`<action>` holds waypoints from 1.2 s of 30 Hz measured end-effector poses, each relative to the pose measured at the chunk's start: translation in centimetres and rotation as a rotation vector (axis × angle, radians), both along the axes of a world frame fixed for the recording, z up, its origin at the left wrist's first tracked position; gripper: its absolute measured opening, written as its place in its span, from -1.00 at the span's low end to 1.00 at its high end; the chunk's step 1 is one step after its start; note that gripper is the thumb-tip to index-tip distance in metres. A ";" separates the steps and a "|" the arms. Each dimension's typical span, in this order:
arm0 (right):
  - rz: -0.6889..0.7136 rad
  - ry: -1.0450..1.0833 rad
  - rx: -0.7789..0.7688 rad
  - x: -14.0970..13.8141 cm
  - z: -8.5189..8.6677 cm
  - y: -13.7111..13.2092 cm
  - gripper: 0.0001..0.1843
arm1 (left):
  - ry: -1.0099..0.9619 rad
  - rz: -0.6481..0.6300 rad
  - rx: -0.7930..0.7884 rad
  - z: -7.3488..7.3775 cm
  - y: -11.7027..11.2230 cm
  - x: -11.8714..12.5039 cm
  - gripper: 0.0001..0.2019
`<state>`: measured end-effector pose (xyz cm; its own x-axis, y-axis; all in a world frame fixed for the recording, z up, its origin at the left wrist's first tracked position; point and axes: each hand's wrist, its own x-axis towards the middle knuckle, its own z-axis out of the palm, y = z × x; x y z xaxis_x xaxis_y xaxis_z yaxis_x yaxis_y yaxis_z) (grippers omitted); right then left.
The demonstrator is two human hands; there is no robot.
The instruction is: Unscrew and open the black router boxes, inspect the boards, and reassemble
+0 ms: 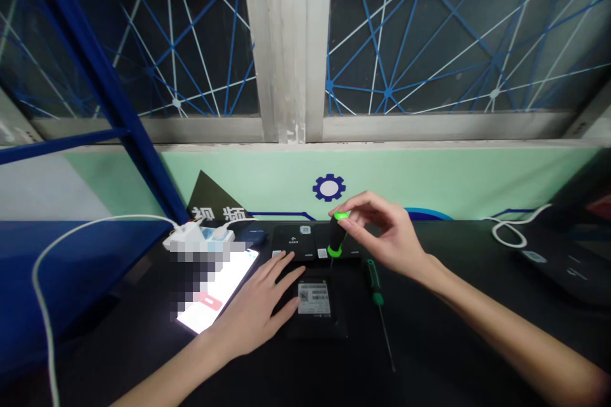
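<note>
My right hand (384,235) pinches the top of a black-and-green screwdriver (337,235), which stands upright with its tip down on a flat black panel (293,243). My left hand (255,311) lies spread on the black tabletop, its fingertips at the edge of a black rectangular device with a white label (315,308). A lit smartphone (229,292) lies just left of that hand, its screen partly blurred. A second green-handled screwdriver (375,286) lies between my hands' forearms, right of the labelled device.
A white power strip with plugged-in chargers (198,238) and a dark blue pouch (252,236) stand at the table's back edge. White cables (508,235) trail on both sides. A black pad (563,267) lies at right. A blue metal frame (95,89) rises at left.
</note>
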<state>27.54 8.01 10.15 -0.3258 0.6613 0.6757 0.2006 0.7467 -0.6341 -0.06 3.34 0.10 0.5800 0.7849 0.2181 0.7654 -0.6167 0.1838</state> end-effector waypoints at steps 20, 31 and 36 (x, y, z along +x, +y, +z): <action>-0.008 -0.024 0.070 0.1 -0.1 0.4 -0.83 | -0.022 -0.010 0.023 0.0 0.0 0.0 -0.49; 0.001 0.008 0.136 -0.1 0.5 -0.3 -0.79 | -0.012 -0.010 0.049 -0.1 0.0 0.0 -0.49; 0.008 -0.004 0.121 0.0 0.4 -0.1 -0.82 | 0.018 0.004 0.019 -0.2 0.0 0.0 -0.49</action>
<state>27.57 7.95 10.52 -0.3333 0.5723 0.7493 0.1967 0.8194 -0.5384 -0.08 3.33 -0.12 0.5805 0.7832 0.2228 0.7712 -0.6166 0.1583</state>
